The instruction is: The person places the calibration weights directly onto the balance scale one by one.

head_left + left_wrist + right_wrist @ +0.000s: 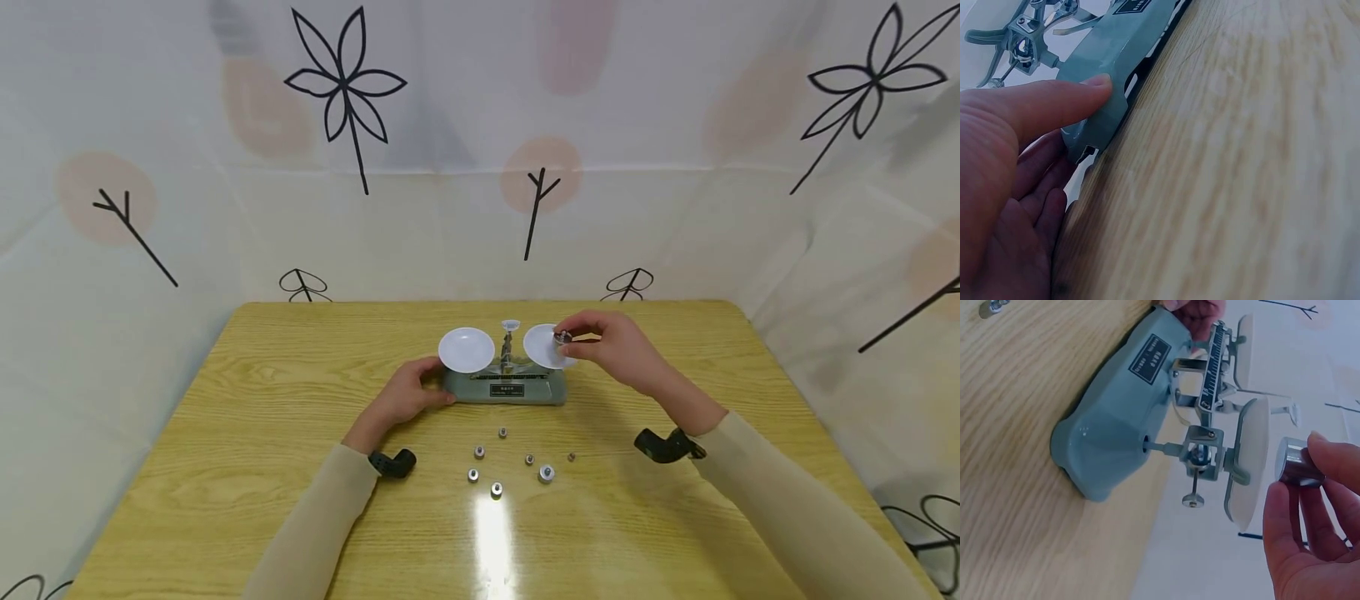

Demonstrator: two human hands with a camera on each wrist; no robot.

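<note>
A grey-green balance scale [461, 388] with two white pans stands toward the far side of the table. My left hand [405, 392] grips the left end of its base, the thumb [1075, 103] on the front and the other fingers behind. Between thumb and fingers, my right hand [618, 346] pinches a shiny metal weight [1302, 464]. That weight is just above the right pan [1249, 465], with a narrow gap showing in the right wrist view. The left pan [466, 350] has nothing on it.
Several knobbed metal weights of different sizes are spread in front of the scale, the larger ones including one weight [546, 473] to the right and another [497, 490] nearer me. The wooden table [300, 417] meets a patterned cloth [450, 233] at the back.
</note>
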